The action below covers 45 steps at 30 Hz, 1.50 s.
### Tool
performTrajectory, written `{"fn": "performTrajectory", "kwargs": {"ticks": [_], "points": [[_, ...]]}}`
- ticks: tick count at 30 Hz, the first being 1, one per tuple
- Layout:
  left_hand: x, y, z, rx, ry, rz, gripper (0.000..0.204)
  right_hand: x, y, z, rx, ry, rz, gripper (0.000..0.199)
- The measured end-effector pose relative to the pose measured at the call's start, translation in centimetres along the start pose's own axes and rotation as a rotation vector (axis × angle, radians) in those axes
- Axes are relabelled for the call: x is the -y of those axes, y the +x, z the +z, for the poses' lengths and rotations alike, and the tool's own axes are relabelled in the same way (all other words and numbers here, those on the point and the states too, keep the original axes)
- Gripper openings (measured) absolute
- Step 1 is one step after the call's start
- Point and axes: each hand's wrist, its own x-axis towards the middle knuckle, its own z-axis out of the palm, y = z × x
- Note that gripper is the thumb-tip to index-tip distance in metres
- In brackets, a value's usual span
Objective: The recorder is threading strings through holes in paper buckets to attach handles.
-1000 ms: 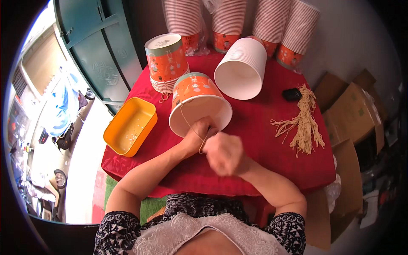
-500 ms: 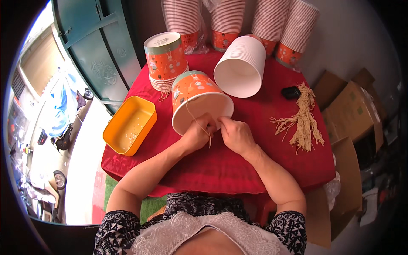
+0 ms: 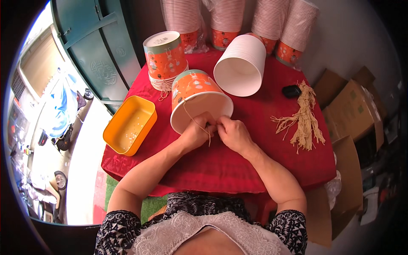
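Note:
An orange paper bucket [image 3: 197,87] with a green base band lies on its side, its white mouth facing me. A tan cord [image 3: 190,114] comes from the bucket's left side and runs down to my left hand [image 3: 197,131]. The fingers of that hand are closed around the cord, whose loose end hangs below. My right hand [image 3: 233,135] pinches at the bucket's near rim, its fingertips meeting those of the left. What the right fingertips grip is hidden.
A yellow tub [image 3: 130,126] with small white bits stands left. Behind are a stack of upturned buckets [image 3: 163,59] and nested white-mouthed buckets [image 3: 240,68] on their side. Right lie a bundle of tan cords [image 3: 305,119] and a black object [image 3: 291,91]. Cardboard boxes [image 3: 355,114] stand beyond the red-covered table [image 3: 255,178].
My right hand has shifted slightly left, closer to my left hand. The bucket has tilted a little, and the cord has moved slightly left with it.

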Motion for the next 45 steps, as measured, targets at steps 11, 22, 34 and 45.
{"fn": "performTrajectory", "kwargs": {"ticks": [11,22,34,45], "points": [[-1.4,1.2,-1.4,0.084,0.021,-0.045,0.011,-0.5,0.1,0.7,-0.042,0.094,0.113,0.005],[-1.0,1.6,-1.9,0.153,-0.295,-0.348,0.008,0.7,0.3,-0.4,0.027,0.281,0.121,0.004],[-2.1,1.7,-0.5,0.034,-0.165,-0.32,0.005,-0.6,0.7,-1.3,-0.043,0.197,-0.033,0.001],[-1.6,1.5,-1.7,0.036,-0.63,-0.482,0.013,-1.7,0.7,-2.2,0.179,0.194,-0.078,0.004]]}}
